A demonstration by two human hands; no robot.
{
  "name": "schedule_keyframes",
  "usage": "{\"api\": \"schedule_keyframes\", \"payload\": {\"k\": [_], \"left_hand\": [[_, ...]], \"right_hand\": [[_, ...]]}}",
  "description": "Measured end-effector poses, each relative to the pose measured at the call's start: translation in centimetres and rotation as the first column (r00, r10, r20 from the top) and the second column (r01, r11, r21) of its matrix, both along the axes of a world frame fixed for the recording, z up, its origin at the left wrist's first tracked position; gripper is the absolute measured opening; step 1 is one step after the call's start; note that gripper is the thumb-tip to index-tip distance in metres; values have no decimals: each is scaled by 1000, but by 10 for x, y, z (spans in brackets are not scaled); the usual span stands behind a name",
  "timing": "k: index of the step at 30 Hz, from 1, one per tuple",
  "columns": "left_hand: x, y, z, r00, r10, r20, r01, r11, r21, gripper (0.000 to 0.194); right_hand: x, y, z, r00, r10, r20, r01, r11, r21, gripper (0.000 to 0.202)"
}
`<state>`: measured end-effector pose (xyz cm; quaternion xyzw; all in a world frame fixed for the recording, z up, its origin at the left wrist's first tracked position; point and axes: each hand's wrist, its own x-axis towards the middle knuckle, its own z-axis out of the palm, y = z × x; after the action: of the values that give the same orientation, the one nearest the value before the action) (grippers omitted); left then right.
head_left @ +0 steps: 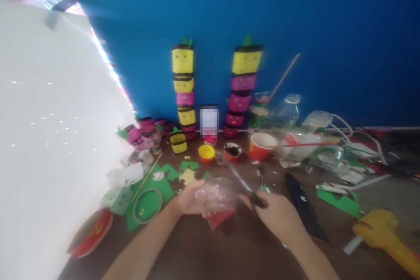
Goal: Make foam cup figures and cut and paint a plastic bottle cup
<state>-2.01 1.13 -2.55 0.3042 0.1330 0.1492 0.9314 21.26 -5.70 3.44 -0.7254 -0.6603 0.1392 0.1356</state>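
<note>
My left hand [192,197] is closed around a clear plastic bottle piece [218,192], cupping it from the left above the table. A red label or flat red piece [221,218] shows just under the plastic. In my right hand [278,212] is a pair of scissors [241,177], black loops in the fingers and blades pointing up and left. The blades pass close to the right side of the plastic; blur hides whether they touch it. Green paper sheets [167,186] and a yellow paper scrap [187,176] lie just beyond my left hand.
Two tall stacks of yellow and magenta painted cups, the left stack [183,83] and the right stack [241,87], stand against the blue wall. Paint cups, a red paper cup [260,151], clear bottles [290,109] and a yellow glue gun [380,229] crowd the table [243,258].
</note>
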Motion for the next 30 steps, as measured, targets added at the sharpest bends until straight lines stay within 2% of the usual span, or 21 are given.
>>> {"api": "schedule_keyframes", "payload": {"k": [2, 3, 5, 6, 8, 9, 11, 13, 21, 30], "left_hand": [[1, -1, 2, 999, 32, 19, -32, 999, -4, 60], [2, -2, 3, 996, 87, 33, -87, 996, -2, 58], [6, -5, 6, 949, 309, 66, -310, 951, 5, 52], [7, -5, 8, 886, 456, 82, -458, 889, 7, 49], [10, -6, 13, 694, 715, 82, -719, 695, 28, 45], [11, -6, 16, 597, 799, 70, -802, 595, 45, 45], [12, -5, 21, 454, 890, 38, -889, 449, 86, 48], [12, -4, 24, 384, 923, 21, -917, 379, 124, 51], [17, -3, 28, 286, 954, 94, -947, 266, 177, 49], [15, -1, 22, 270, 962, 45, -927, 247, 280, 53]], "right_hand": [[1, 0, 1, 997, -75, -25, 76, 996, 42, 42], [1, 0, 2, 995, -95, -28, 96, 994, 59, 42], [-1, 0, 3, 994, -109, -19, 110, 991, 80, 41], [-2, -1, 4, 994, -112, -7, 113, 990, 80, 40], [-6, -1, 6, 993, -119, 23, 118, 992, 49, 40], [-8, -1, 7, 993, -116, 38, 115, 993, 20, 40], [-12, -1, 7, 992, -106, 67, 108, 994, -28, 42], [-14, -1, 6, 993, -85, 81, 89, 995, -41, 43], [-18, 0, -4, 993, -45, 105, 56, 993, -104, 39], [-23, -1, -3, 994, -37, 107, 49, 992, -117, 39]]}}
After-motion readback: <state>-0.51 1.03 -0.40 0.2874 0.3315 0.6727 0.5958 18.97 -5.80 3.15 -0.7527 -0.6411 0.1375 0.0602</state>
